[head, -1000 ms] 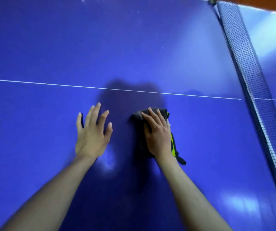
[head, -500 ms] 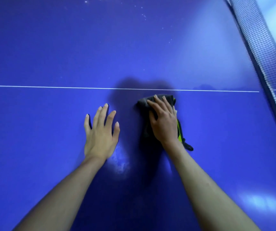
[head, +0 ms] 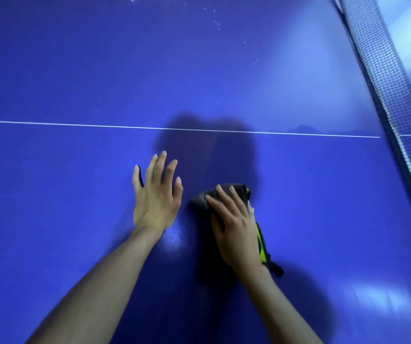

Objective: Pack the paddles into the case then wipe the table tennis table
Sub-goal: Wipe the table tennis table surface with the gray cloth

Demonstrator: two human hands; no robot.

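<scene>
Head view: right hand (head: 236, 232) lies flat, fingers straight, pressing a dark cloth (head: 200, 198) onto the blue counter (head: 50, 194) at lower centre, likely to wipe it. Left hand (head: 156, 194) lies open and flat just beside it, holding nothing, probably bracing. Paddles and case not in frame; net (head: 385, 70) upper right.

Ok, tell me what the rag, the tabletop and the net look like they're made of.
Rag: soft dark fabric with yellow-green trim; it bunches under the right hand.
Tabletop: hard blue board, smooth semi-gloss coating; it mirrors lights.
Net: dark woven mesh, probably synthetic cord.
</scene>
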